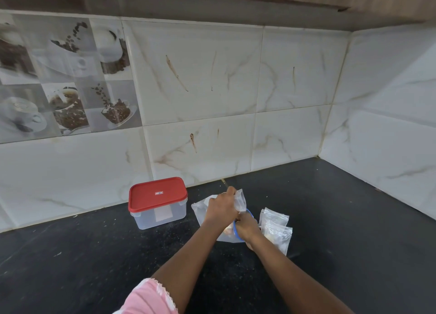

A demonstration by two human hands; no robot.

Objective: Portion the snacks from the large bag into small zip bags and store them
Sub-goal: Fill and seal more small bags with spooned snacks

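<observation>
Near the counter's back edge, left hand pinches a small clear bag above the large bag; right hand at its blue-rimmed mouth, grip indiscernible; spare zip bags just right.

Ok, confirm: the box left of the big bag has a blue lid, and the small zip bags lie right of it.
Not quite: the head view shows the lid on the box is red, not blue. The rest holds.

Open counter left and front; container by the wall, small bags right.
</observation>
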